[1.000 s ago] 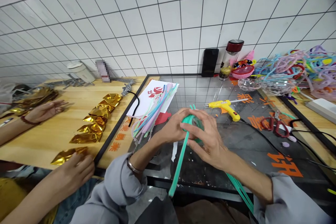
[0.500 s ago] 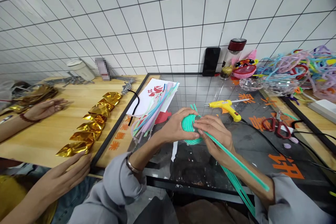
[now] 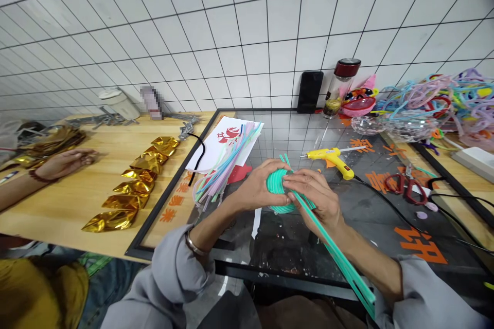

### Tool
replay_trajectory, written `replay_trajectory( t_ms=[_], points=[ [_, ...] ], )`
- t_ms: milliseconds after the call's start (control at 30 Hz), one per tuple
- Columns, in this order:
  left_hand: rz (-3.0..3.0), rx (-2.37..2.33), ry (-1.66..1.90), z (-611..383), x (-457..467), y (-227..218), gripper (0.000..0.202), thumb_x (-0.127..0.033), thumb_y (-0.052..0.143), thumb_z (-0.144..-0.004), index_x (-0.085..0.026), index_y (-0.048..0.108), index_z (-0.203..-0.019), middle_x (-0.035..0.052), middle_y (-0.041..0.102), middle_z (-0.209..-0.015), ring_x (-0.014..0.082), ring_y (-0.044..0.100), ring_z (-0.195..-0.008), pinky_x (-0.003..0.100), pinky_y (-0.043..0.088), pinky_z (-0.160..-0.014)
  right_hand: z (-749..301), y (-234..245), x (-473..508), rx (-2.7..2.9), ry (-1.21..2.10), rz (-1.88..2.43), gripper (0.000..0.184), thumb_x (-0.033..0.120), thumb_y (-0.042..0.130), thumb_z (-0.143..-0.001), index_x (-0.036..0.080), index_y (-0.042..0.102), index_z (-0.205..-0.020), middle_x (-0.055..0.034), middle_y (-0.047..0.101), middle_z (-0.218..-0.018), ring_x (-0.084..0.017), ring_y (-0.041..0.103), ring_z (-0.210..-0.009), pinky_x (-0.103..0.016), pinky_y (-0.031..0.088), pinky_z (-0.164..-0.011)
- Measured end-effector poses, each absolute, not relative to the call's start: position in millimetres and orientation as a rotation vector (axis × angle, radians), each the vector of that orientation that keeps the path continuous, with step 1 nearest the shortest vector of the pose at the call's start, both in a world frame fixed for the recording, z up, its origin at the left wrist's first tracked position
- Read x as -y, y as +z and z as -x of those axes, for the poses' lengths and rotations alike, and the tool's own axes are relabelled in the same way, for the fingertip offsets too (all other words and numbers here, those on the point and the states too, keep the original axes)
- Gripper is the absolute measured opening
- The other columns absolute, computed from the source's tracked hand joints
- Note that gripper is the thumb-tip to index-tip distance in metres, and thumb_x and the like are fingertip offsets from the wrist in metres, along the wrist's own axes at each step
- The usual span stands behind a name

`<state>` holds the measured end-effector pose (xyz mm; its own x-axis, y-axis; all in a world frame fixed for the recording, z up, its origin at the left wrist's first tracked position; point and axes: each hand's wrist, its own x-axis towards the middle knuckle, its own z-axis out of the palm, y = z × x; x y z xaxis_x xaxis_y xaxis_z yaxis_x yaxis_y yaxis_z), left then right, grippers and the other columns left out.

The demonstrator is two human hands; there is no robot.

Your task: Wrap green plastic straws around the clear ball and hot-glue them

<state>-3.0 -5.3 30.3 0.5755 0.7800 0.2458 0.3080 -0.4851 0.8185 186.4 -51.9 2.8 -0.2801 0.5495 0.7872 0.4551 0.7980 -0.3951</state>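
Note:
My left hand [image 3: 259,187] is closed round a coil of teal pipe cleaner [image 3: 277,185], held just above the glass table [image 3: 358,216]. My right hand [image 3: 314,196] pinches the same coil from the right with thumb and fingers together. Long loose teal strands [image 3: 335,254] run from the coil under my right forearm toward my lap. A bundle of pastel pipe cleaners [image 3: 226,159] lies on a white sheet [image 3: 227,141] just left of my hands.
A yellow glue gun [image 3: 332,157] and red scissors [image 3: 407,187] lie on the glass to the right. A tangle of coloured pipe cleaners [image 3: 440,97] fills the back right. Gold foil pieces [image 3: 135,182] line the wooden table, where another person's hand [image 3: 64,162] rests.
The loose teal strands swung from my left side across to under my right forearm. The other person's near hand left the gold foil and went out of view.

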Motion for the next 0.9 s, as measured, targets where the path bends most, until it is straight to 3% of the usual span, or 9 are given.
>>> replay_trajectory(
  t_ms=[533, 900],
  points=[
    [-2.061, -0.824, 0.814, 4.6, 3.6, 28.0, 0.055, -0.035, 0.083, -0.068, -0.020, 0.062, -0.117, 0.0103, 0.061, -0.124, 0.0287, 0.058, -0.118, 0.044, 0.045, -0.108, -188.0, 7.7, 57.1, 1.873, 0.214, 0.806, 0.035, 0.012, 0.058, -0.091, 0.022, 0.061, -0.124, -0.0099, 0.068, -0.118, -0.025, 0.060, -0.113, -0.050, 0.046, -0.100],
    [-2.034, -0.832, 0.802, 5.4, 3.7, 27.6, 0.058, -0.037, 0.084, -0.068, -0.020, 0.061, -0.118, 0.0117, 0.058, -0.126, 0.0292, 0.057, -0.120, 0.045, 0.043, -0.108, -191.7, -3.4, 50.9, 1.682, 0.549, 1.085, 0.040, 0.034, 0.051, -0.098, 0.027, 0.049, -0.137, -0.0096, 0.068, -0.126, -0.026, 0.062, -0.118, -0.052, 0.046, -0.102]
  ],
)
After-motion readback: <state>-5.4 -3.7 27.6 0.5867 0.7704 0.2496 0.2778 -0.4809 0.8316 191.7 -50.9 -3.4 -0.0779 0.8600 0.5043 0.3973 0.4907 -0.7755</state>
